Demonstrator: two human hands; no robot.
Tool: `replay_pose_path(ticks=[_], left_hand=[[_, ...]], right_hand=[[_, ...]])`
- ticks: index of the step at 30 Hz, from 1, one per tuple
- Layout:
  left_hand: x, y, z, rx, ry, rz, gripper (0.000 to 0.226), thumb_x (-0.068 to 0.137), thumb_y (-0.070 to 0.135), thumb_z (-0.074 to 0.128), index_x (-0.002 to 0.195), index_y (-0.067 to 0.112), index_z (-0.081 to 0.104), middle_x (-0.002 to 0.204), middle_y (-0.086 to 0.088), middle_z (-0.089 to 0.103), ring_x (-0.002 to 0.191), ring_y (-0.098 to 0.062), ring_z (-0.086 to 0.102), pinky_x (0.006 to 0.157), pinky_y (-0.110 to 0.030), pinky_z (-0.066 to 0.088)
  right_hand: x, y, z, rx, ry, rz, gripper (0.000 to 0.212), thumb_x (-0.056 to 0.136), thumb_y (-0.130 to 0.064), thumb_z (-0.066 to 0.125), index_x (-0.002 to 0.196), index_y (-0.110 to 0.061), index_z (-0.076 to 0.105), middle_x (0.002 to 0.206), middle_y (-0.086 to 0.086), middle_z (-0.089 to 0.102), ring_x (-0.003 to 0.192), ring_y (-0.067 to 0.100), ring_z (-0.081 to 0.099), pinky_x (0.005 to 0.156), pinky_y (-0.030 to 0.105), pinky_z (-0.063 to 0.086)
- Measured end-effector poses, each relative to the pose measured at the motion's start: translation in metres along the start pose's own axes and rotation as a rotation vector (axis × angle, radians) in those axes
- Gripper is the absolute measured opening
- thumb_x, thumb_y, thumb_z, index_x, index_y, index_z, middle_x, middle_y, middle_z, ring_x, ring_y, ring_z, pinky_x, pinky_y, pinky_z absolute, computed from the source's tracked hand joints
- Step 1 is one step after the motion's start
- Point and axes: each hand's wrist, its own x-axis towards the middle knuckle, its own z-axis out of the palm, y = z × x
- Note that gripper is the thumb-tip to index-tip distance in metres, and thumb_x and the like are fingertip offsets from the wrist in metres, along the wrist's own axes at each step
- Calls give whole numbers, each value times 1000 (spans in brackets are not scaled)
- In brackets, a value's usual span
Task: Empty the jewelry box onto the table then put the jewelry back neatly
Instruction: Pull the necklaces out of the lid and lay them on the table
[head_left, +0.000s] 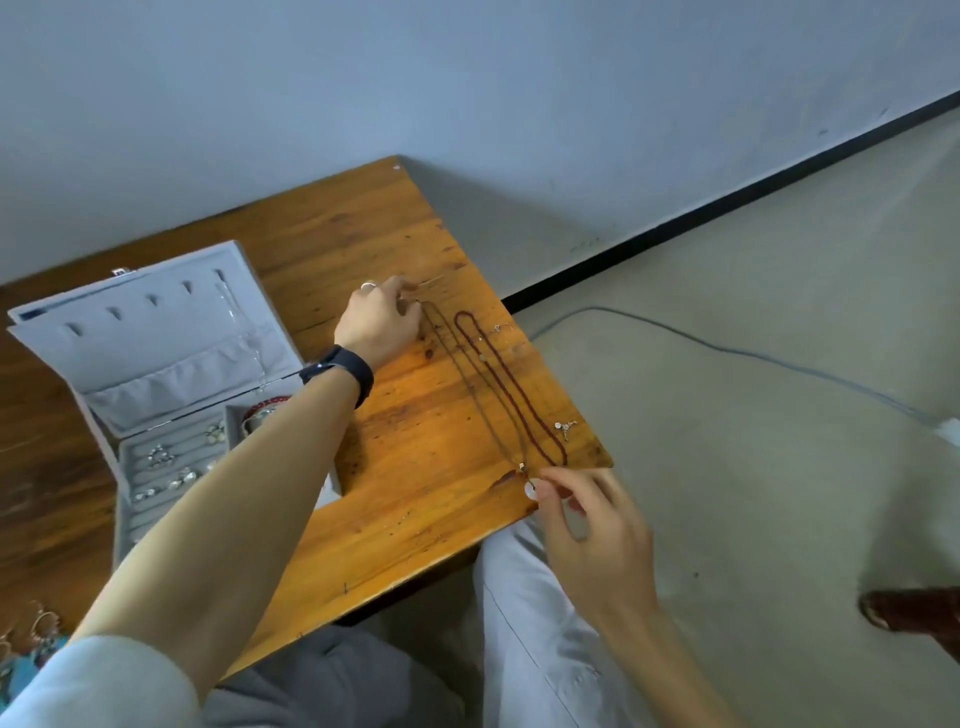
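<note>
The grey jewelry box (156, 332) stands open at the left of the wooden table (363, 519), with rings and a red bracelet (265, 404) in its tray. A thin dark chain necklace (470, 384) lies stretched along the table's right side. My left hand (379, 322) pinches its far end. My right hand (592, 525) pinches its near end by a pale round pendant (531, 489) at the table edge. A red beaded necklace (511, 384) lies looped right beside it.
A small silver charm (565, 427) lies near the right table edge and another tiny piece (500, 327) farther back. A cable (727, 353) runs across the floor on the right. More jewelry (31, 629) lies at the lower left.
</note>
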Motion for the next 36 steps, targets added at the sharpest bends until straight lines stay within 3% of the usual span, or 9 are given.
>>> replay_pose_path(ticks=[4, 6, 8, 14, 20, 27, 31, 36], left_hand=[[-45, 2, -17, 35, 44, 104, 36, 98, 36, 52, 132, 28, 59, 134, -8, 57, 121, -29, 52, 92, -44, 52], [-69, -4, -25, 79, 85, 151, 36, 98, 38, 53, 133, 30, 59, 137, -6, 56, 123, -30, 50, 93, -46, 51], [-91, -11, -33, 115, 136, 172, 37, 98, 38, 54, 133, 29, 59, 136, -6, 57, 124, -31, 50, 96, -46, 48], [-143, -42, -59, 200, 202, 91, 39, 97, 35, 52, 135, 30, 58, 140, -2, 55, 128, -29, 46, 103, -45, 41], [-166, -83, -89, 243, 263, -26, 43, 98, 36, 50, 142, 36, 50, 150, 0, 46, 140, -25, 36, 112, -44, 33], [-151, -119, -138, 293, 398, -53, 51, 92, 30, 60, 142, 32, 48, 155, -9, 38, 145, -32, 30, 115, -49, 31], [-125, -136, -161, 328, 480, -81, 66, 83, 26, 65, 145, 29, 44, 157, -16, 34, 146, -38, 26, 116, -55, 30], [-94, -151, -181, 341, 407, -153, 76, 85, 30, 59, 154, 36, 26, 165, -11, 16, 152, -36, 5, 119, -57, 12]], right_hand=[[24, -17, 1, -49, -49, -131, 17, 94, -27, 61, 105, -22, 72, 101, -11, 65, 94, 10, 61, 77, 15, 47], [39, -27, 9, -93, -97, -219, 18, 92, -26, 62, 106, -21, 73, 106, -10, 67, 99, 9, 59, 86, 11, 44], [54, -38, 20, -148, -177, -287, 20, 93, -27, 62, 109, -21, 72, 112, -9, 68, 107, 9, 56, 92, 17, 46], [90, -83, 61, -259, -353, -430, 28, 97, -32, 54, 119, -23, 69, 123, -8, 66, 125, 12, 50, 102, 33, 47], [109, -135, 102, -312, -420, -517, 30, 97, -35, 52, 123, -28, 66, 128, -11, 64, 125, 9, 48, 97, 30, 48], [139, -176, 143, -241, -495, -438, 36, 98, -38, 53, 132, -28, 56, 141, -9, 47, 129, 15, 45, 98, 29, 43], [151, -193, 168, -186, -517, -391, 37, 97, -38, 54, 133, -29, 54, 141, -4, 51, 127, 19, 50, 101, 32, 43], [160, -204, 198, -234, -503, -298, 37, 96, -41, 54, 129, -23, 57, 143, 4, 51, 124, 26, 55, 98, 38, 50]])
